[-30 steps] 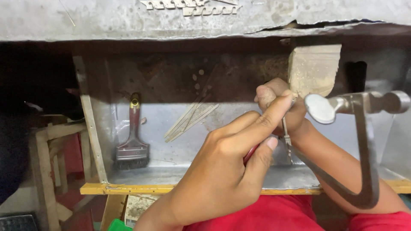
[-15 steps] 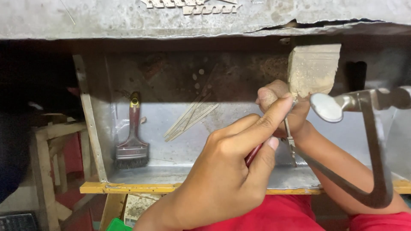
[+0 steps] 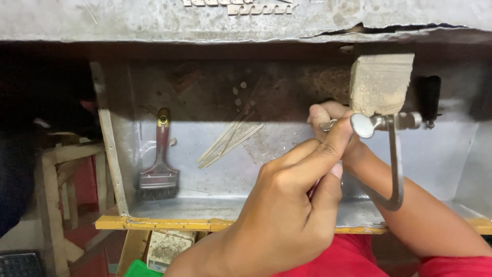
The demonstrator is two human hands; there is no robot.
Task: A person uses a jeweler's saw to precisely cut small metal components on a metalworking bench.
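In my view, the metal tray (image 3: 287,213) is dull silver-grey, dusted with pale filings, and its front edge is a strip of yellow-painted wood (image 3: 169,224). The brush (image 3: 160,169) I see on the tray has a dark red handle, a brass-coloured cap at the top, a silver ferrule and black bristles. The thin rods (image 3: 229,141) are pale metallic grey. The wooden block (image 3: 380,84) is light tan, mottled with white dust. The saw frame (image 3: 392,154) is plain steel grey. The benchtop (image 3: 154,20) above is grey-white, speckled and stained. The clothing (image 3: 353,259) below my hands is bright red.
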